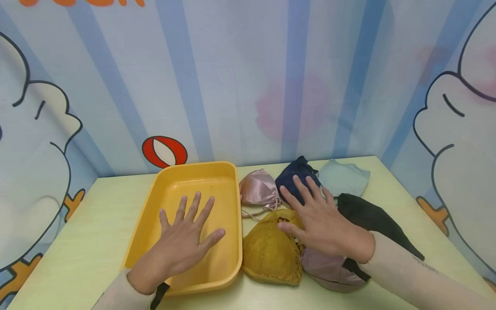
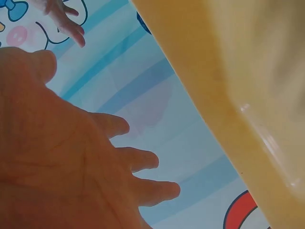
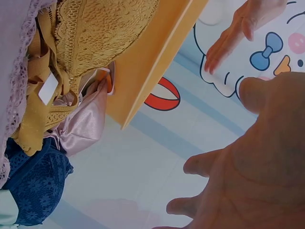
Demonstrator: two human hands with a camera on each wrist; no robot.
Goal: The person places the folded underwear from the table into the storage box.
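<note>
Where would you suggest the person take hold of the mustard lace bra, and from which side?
I'd pinch the near edge of the mustard lace bra with the right hand, coming from the person's side: its cup domes upward, with the yellow tray close on the left and a mauve bra crowding the right.

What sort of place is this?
Probably a staged tabletop booth, maybe for recording: a cartoon backdrop rises behind and on both sides of a pale table, with a yellow tray and bras set out on it.
</note>
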